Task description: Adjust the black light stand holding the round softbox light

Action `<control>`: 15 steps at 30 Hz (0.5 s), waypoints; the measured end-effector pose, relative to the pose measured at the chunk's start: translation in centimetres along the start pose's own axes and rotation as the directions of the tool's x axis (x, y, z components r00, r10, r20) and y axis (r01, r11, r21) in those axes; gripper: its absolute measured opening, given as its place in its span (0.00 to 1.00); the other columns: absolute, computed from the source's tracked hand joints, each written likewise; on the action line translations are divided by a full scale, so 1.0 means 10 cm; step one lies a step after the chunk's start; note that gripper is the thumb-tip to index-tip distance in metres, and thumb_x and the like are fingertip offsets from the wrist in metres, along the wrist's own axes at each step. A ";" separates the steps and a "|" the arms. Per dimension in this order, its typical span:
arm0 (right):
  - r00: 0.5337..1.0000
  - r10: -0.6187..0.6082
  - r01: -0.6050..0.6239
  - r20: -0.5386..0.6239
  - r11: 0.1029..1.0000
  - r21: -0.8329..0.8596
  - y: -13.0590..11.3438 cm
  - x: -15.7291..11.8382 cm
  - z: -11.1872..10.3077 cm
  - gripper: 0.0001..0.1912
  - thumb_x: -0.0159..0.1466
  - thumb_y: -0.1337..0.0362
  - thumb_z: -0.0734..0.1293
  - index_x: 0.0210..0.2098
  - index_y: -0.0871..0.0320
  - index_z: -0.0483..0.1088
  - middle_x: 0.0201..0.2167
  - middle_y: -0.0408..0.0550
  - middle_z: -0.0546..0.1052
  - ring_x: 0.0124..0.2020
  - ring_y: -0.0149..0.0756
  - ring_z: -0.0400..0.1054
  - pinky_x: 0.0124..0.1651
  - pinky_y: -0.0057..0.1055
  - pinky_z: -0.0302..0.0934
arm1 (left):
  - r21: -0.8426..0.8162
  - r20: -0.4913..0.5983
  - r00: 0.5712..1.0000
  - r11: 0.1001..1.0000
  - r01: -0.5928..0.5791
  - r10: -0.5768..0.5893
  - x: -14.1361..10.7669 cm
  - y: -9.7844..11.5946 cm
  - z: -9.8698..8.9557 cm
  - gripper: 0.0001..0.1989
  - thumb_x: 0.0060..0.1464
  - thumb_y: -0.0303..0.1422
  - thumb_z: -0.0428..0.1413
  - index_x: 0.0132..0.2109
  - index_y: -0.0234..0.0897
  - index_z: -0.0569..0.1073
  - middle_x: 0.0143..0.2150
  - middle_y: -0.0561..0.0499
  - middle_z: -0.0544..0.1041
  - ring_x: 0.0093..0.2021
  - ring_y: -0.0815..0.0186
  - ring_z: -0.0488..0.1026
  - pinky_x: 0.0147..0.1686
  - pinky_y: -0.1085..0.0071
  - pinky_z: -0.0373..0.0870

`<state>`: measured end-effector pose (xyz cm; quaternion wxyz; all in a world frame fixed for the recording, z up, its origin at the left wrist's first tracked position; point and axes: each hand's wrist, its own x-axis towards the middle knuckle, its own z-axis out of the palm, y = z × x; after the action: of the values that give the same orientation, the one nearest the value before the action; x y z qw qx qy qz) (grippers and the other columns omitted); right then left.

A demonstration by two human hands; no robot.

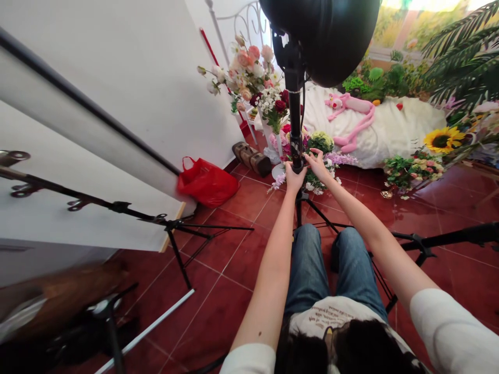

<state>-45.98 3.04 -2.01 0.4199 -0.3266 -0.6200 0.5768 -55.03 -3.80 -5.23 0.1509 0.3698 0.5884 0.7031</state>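
Observation:
A black light stand (pixel 296 109) rises in front of me, with a large dark lamp head (pixel 323 39) at its top. Low on its pole, my left hand (pixel 295 178) is closed around the shaft by a collar. Just right of it and slightly higher, my right hand (pixel 317 163) pinches at the side of the same collar, other fingers lifted; the small part between its fingertips is hard to make out. Beneath both hands the stand's legs (pixel 322 214) spread near my knees. Flowers (pixel 322 140) stand right behind the pole.
A red bag (pixel 206 182) and a brown case (pixel 252 158) lie by the wall. Another tripod (pixel 183 228) is at left, and a black stand (pixel 448 239) reaches in from the right. Behind, a pink plush toy (pixel 356 106) lies on white cloth (pixel 405 127), near a sunflower (pixel 443 139).

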 end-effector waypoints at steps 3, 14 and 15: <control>0.999 0.018 -0.016 -0.042 0.999 0.051 -0.02 0.03 0.02 0.32 0.54 0.48 0.74 0.48 0.50 0.54 0.25 0.33 0.65 0.28 0.29 0.66 0.32 0.25 0.63 | 0.008 0.002 1.000 1.000 0.019 -0.019 0.00 0.00 0.00 0.24 0.40 0.30 0.67 0.35 0.41 0.58 0.31 0.55 0.70 0.35 0.65 0.71 0.42 0.64 0.70; 0.968 0.144 -0.189 -0.204 0.958 -0.216 -0.14 0.37 0.13 0.18 0.49 0.68 0.73 0.36 0.57 0.63 0.29 0.42 0.71 0.36 0.36 0.70 0.41 0.33 0.67 | -0.006 0.026 0.998 0.999 0.052 -0.052 0.00 0.03 0.00 0.23 0.41 0.26 0.66 0.35 0.41 0.57 0.30 0.57 0.69 0.34 0.66 0.71 0.41 0.65 0.70; 0.968 0.144 -0.193 -0.208 0.951 -0.243 -0.15 0.38 0.15 0.16 0.49 0.68 0.72 0.34 0.57 0.64 0.29 0.43 0.72 0.37 0.38 0.71 0.43 0.34 0.67 | -0.006 0.025 0.998 0.998 0.054 -0.054 0.00 0.02 0.00 0.23 0.41 0.26 0.66 0.35 0.41 0.57 0.30 0.57 0.69 0.34 0.66 0.71 0.41 0.65 0.69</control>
<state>-48.87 5.60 0.08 0.3788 -0.4839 -0.6179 0.4905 -54.93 -3.86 -5.04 0.1784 0.3618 0.5940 0.6960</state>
